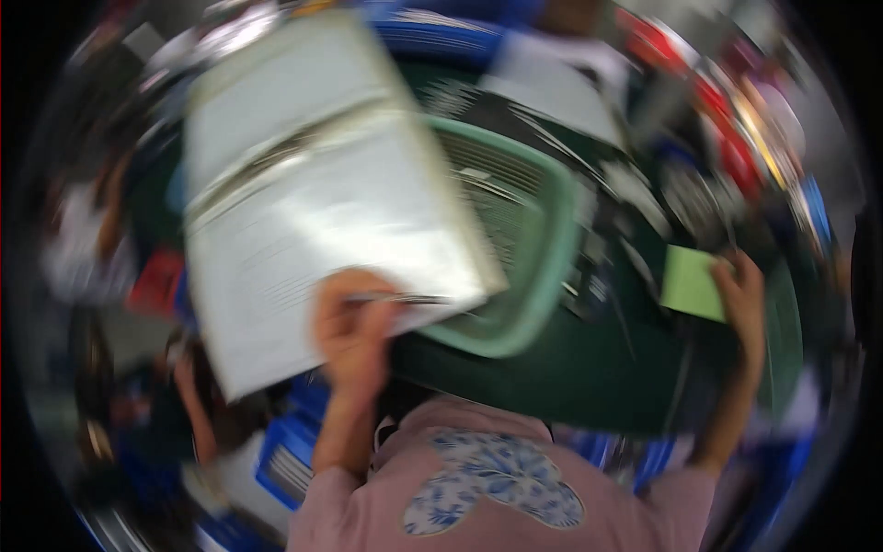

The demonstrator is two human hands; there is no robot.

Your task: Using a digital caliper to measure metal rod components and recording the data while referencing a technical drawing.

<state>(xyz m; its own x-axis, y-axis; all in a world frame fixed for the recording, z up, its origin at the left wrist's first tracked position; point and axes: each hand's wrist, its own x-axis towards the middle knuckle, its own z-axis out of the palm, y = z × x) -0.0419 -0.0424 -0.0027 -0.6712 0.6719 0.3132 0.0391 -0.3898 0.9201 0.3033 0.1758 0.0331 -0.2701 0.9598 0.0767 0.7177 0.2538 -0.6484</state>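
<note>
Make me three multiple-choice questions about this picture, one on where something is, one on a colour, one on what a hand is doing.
1. Where does the basket lie?
A. partly under the open folder
B. on the floor at the lower left
C. in the right hand

2. What colour is the paper slip at the right hand?
A. red
B. light green
C. black

3. What is the left hand doing?
A. resting flat on the green table
B. hanging free with nothing in it
C. gripping the folder's lower edge

Answers:
1. A: the folder covers the left part of the pale green basket.
2. B: the slip is light green against the dark table.
3. C: the fingers close round the folder's lower edge, holding it up toward the camera.
</note>
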